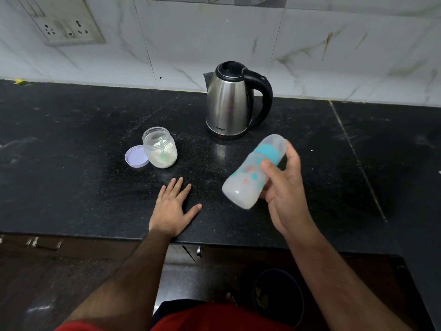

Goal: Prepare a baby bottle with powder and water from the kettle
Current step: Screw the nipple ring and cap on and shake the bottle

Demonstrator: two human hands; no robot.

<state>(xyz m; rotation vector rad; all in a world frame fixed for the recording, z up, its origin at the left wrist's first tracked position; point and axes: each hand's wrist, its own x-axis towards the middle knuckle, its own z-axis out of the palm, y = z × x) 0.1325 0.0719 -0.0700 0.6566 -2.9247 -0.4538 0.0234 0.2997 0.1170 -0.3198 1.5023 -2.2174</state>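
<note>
My right hand (285, 187) grips a baby bottle (250, 174) with a teal collar and a clear cap. The bottle is tilted above the counter, its base toward me and its cap toward the kettle, and it looks milky and motion-blurred. My left hand (175, 206) lies flat on the black counter (71, 151), fingers spread, holding nothing. A steel kettle (230, 103) with a black handle and closed lid stands at the back. An open clear jar (160, 148) of white powder with a green scoop inside stands left of the kettle.
The jar's lilac lid (136, 156) lies beside the jar on its left. A wall socket plate (65, 27) sits on the marble backsplash at the upper left. The counter's front edge runs just under my left wrist. A dark bin (278, 297) stands on the floor below.
</note>
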